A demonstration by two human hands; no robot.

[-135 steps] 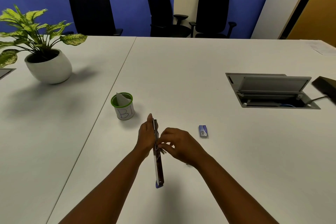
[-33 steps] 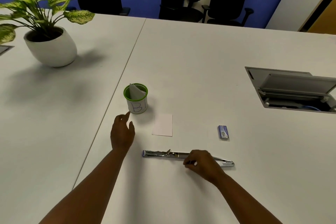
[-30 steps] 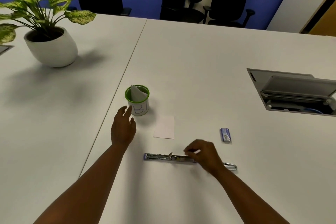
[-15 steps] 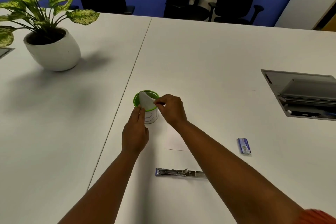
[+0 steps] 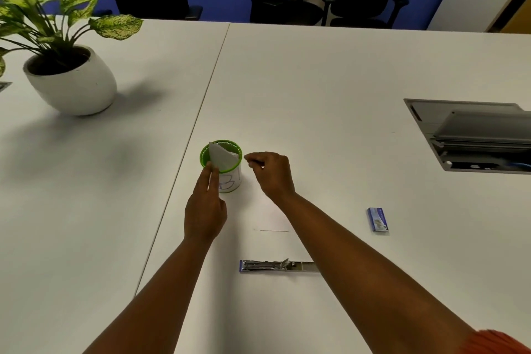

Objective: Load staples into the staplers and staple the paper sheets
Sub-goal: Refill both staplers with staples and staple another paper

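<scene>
A cup [image 5: 227,169] stands mid-tabletop [image 5: 316,89] with folded paper [image 5: 220,158] in it. At its 5 o'clock a paper sheet [image 5: 270,217] lies flat; beyond that, at 6 o'clock, the opened stapler [image 5: 273,266]. A staple box [image 5: 378,219] lies at the sheet's 3 o'clock. The potted plant [image 5: 69,77] sits at 10 o'clock, the cable hatch [image 5: 471,135] at 2 o'clock.

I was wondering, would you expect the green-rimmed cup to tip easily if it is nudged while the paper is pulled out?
Probably yes. The green-rimmed cup looks small and light, holding only folded paper, so it may slide or tip. The left hand resting against its side likely steadies it. The paper looks thin and floppy.
</scene>
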